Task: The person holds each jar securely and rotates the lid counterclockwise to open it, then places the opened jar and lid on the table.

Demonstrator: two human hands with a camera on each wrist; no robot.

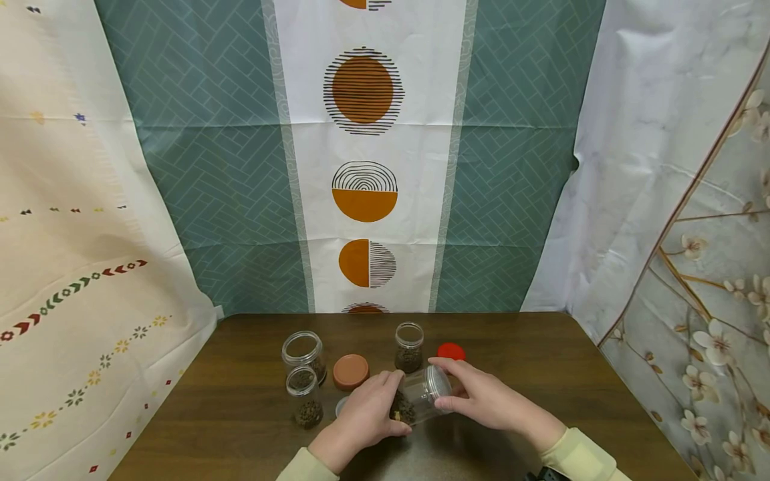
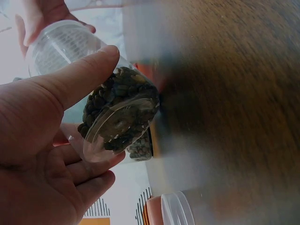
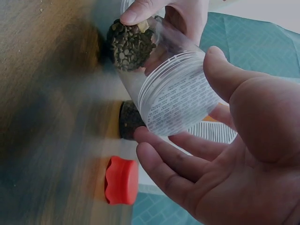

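My left hand (image 1: 367, 414) grips a large clear plastic jar (image 1: 415, 394) tilted on its side above the table. Dark, pebble-like pieces (image 2: 122, 89) are heaped toward its base. My right hand (image 1: 487, 394) is round the other end, thumb and fingers on opposite sides of the clear lid (image 3: 183, 101), which shows printed text inside. Behind the held jar stands a small uncapped jar (image 1: 409, 347) with similar dark pieces. A red lid (image 3: 122, 180) lies near my right fingers, and a clear lid (image 2: 177, 210) is partly hidden beyond my left hand.
To the left stand a wide uncapped jar (image 1: 303, 354) and a narrower one (image 1: 305, 399), both with dark pieces inside. An orange-brown lid (image 1: 351, 371) lies between them and the back jar. Patterned cloth (image 1: 367, 167) hangs behind the wooden table (image 1: 198, 414).
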